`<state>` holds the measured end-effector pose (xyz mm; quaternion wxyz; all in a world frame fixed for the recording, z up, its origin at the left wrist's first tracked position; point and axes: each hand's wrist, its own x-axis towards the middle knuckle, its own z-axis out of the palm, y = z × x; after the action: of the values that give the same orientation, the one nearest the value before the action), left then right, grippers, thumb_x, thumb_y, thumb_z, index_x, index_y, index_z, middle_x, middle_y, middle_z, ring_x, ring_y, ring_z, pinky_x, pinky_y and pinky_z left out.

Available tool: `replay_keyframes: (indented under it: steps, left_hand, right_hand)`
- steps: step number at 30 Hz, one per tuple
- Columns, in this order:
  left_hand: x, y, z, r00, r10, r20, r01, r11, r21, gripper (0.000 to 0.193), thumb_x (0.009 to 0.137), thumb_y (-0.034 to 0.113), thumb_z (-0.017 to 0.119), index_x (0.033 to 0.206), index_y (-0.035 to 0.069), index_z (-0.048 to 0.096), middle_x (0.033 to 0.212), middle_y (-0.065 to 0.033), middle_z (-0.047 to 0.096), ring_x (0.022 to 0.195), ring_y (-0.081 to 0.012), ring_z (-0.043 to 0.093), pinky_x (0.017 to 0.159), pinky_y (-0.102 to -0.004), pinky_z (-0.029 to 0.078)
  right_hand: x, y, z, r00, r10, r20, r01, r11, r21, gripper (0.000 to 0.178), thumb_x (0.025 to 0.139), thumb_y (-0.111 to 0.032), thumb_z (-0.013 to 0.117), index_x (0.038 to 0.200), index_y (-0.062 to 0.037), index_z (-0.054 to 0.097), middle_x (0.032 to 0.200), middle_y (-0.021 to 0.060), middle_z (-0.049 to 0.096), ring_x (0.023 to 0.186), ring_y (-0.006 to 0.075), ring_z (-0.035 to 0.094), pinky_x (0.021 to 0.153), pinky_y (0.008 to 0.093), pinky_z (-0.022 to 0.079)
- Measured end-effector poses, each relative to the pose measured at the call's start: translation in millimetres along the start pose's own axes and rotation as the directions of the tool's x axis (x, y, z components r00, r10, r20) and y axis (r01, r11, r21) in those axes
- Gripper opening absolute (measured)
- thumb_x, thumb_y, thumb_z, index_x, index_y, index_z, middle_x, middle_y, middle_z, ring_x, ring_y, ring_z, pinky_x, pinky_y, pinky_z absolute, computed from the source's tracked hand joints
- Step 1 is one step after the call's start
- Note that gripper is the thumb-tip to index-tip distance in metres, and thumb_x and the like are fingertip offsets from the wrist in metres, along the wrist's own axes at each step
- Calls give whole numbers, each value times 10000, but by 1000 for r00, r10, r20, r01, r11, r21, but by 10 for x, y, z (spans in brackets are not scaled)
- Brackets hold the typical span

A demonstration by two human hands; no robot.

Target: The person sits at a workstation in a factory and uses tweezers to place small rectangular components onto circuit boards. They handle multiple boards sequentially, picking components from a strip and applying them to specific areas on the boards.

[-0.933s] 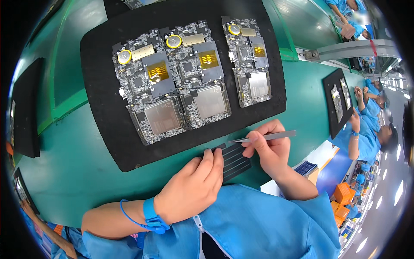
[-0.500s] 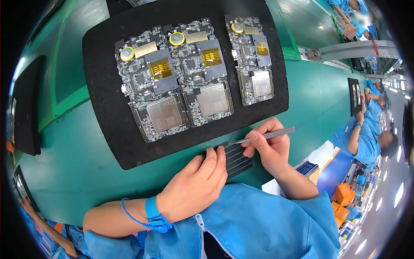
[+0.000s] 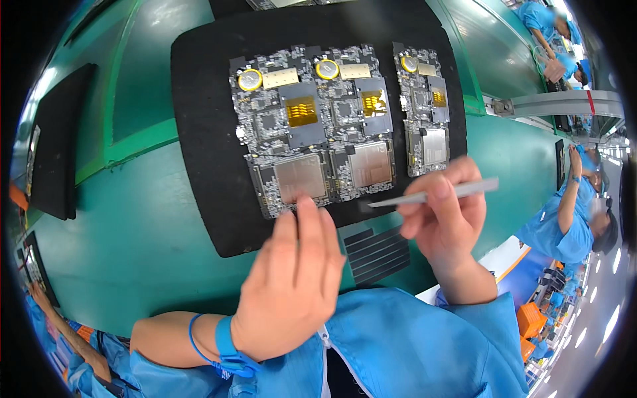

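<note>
Both your hands are now up off the sheet of black strips (image 3: pixel 379 257), which lies uncovered on the green tabletop (image 3: pixel 146 272) just below the black foam mat (image 3: pixel 215 222); a moment ago they were working at its top edge. Your right hand (image 3: pixel 451 215) pinches the metal tweezers (image 3: pixel 468 189), tips now over the mat's lower edge, near the middle circuit board (image 3: pixel 345 106). A small dark piece (image 3: pixel 363 207) seems to sit at the tips; too blurred to confirm, or to tell whether the tweezers grip it. Your left hand (image 3: pixel 288 285) has left the sheet too: empty as far as visible, fingers loosely extended, tips overlapping the lower end of the left circuit board (image 3: pixel 269 123); contact, can't tell. My read: lifting off the sheet looks done, work has moved to the boards, nothing visibly placed yet.
</note>
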<state>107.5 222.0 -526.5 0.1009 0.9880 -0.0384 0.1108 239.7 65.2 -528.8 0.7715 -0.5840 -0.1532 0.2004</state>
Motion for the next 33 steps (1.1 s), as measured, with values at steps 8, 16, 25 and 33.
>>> replay_keyframes:
  steps: [8, 16, 25, 33]
  left_hand:
    - [44, -257, 141, 999, 5, -42, -4, 1000, 6, 560, 735, 187, 699, 1151, -151, 536, 1194, -302, 511, 1086, -424, 516, 866, -422, 506]
    - [8, -252, 203, 998, 15, -54, -10, 996, 87, 500, 786, 226, 656, 1118, -139, 572, 1178, -302, 525, 1070, -422, 539, 848, -401, 517]
    - [41, -280, 207, 995, -2, -100, 8, 998, 59, 302, 778, 111, 551, 994, -93, 605, 1123, -299, 544, 1031, -354, 551, 856, -341, 511]
    - [103, -371, 158, 998, -45, -44, 36, 983, -182, 528, 648, 145, 740, 1089, -90, 567, 1231, -322, 450, 1020, -414, 506, 858, -436, 483]
  right_hand:
    - [350, 318, 542, 998, -19, 53, 25, 995, -97, 160, 912, -75, 594, 914, 9, 458, 744, 136, 648, 570, 107, 636, 491, 198, 523]
    - [336, 390, 590, 995, -81, 58, 90, 978, -188, 150, 909, -61, 593, 902, 18, 465, 735, 139, 647, 583, 105, 644, 500, 193, 533]
    - [339, 408, 571, 989, -121, 83, 138, 957, -255, 141, 905, -48, 594, 893, 20, 471, 728, 134, 646, 589, 97, 643, 512, 188, 534]
    - [287, 451, 489, 944, -251, 213, 325, 812, -484, 129, 888, -23, 610, 905, 27, 493, 731, 110, 640, 616, 95, 631, 519, 207, 506]
